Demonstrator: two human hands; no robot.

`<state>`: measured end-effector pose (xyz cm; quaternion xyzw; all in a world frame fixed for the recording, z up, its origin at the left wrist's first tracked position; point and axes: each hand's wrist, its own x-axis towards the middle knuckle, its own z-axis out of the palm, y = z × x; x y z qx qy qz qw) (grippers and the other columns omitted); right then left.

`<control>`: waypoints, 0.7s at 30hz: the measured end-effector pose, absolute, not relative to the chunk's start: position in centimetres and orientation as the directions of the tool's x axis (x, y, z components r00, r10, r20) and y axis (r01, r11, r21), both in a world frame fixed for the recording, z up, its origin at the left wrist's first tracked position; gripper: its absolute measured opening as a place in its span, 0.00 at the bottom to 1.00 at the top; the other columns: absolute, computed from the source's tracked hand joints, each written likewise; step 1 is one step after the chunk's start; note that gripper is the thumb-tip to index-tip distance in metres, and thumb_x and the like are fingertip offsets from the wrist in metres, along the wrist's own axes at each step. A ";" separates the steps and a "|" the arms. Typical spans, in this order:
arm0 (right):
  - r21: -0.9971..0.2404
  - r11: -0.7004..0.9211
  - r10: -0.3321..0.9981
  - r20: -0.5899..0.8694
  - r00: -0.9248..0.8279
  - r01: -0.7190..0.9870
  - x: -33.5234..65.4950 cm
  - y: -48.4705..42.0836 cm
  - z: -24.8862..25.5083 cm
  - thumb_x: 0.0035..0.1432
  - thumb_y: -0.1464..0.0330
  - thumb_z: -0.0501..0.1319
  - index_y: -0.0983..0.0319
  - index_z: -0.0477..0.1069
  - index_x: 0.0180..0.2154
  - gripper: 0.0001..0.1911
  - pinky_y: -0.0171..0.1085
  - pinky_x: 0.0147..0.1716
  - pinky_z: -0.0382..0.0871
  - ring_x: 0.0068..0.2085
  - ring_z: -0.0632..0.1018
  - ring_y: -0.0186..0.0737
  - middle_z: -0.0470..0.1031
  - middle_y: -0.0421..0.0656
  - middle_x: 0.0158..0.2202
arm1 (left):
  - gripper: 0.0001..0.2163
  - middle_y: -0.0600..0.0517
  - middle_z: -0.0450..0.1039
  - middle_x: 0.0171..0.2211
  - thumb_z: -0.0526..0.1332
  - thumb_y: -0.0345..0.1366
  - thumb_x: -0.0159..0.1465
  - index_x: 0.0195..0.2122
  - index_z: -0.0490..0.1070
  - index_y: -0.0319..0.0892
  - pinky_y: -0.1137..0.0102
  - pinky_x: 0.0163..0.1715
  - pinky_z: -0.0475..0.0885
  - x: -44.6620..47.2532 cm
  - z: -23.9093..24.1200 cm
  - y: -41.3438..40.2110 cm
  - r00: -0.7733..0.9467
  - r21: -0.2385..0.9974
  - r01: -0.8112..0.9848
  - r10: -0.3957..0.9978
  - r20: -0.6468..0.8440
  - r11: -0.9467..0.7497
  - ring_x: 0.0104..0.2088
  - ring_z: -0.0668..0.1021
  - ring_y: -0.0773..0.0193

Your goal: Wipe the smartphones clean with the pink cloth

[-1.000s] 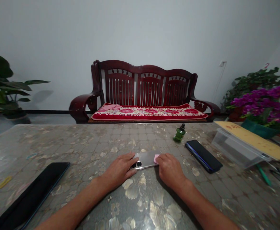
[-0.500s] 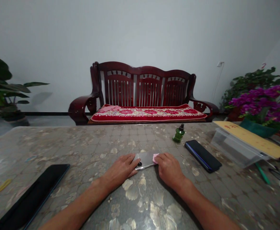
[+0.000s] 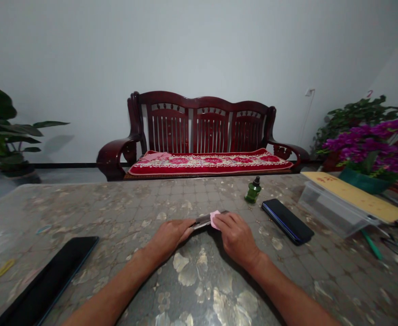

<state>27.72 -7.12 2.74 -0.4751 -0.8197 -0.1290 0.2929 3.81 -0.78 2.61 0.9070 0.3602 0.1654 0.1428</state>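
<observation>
Above the floral-patterned tabletop (image 3: 188, 292), holding a silver smartphone (image 3: 202, 221) tilted, one long edge showing.
Gripping its left end with the left hand (image 3: 172, 235); pinching a pink cloth (image 3: 214, 220) against its right part with the right hand (image 3: 237, 237). To the right, near a green spray bottle (image 3: 252, 192) and a black smartphone (image 3: 288, 221); farther out, facing a carved wooden bench (image 3: 204, 100).

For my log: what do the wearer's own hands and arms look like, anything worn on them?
The left hand and right hand are bare: no gloves, and no ring, watch or bracelet visible. The left forearm and right forearm show no sleeve within the frame. No markings can be made out.
</observation>
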 end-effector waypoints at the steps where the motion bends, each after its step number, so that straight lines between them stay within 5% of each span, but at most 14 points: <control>1: -0.072 0.507 0.698 0.619 -0.360 0.859 27.9 -6.9 2.7 0.65 0.77 0.53 0.63 0.74 0.50 0.17 0.42 0.48 0.67 0.46 0.72 0.45 0.78 0.48 0.47 | 0.14 0.51 0.81 0.42 0.51 0.40 0.72 0.52 0.73 0.47 0.68 0.43 0.74 3.8 2.7 -0.8 0.672 0.397 0.614 0.716 0.189 -0.682 0.41 0.82 0.58; 11: 0.007 0.637 0.573 0.664 -0.480 0.771 24.0 -6.4 2.3 0.70 0.71 0.53 0.62 0.73 0.51 0.14 0.41 0.47 0.68 0.48 0.74 0.43 0.78 0.48 0.48 | 0.17 0.49 0.80 0.46 0.49 0.42 0.73 0.54 0.73 0.47 0.67 0.47 0.73 3.7 2.7 -0.7 0.649 0.499 0.583 0.737 0.190 -0.641 0.44 0.82 0.57; 21: -0.022 0.472 0.672 0.656 -0.343 0.881 30.5 -5.2 2.6 0.68 0.73 0.54 0.59 0.75 0.51 0.15 0.42 0.48 0.69 0.46 0.74 0.42 0.79 0.47 0.46 | 0.18 0.49 0.81 0.45 0.47 0.42 0.72 0.53 0.75 0.48 0.67 0.45 0.74 3.4 3.2 -0.6 0.625 0.495 0.622 0.766 0.154 -0.607 0.44 0.82 0.55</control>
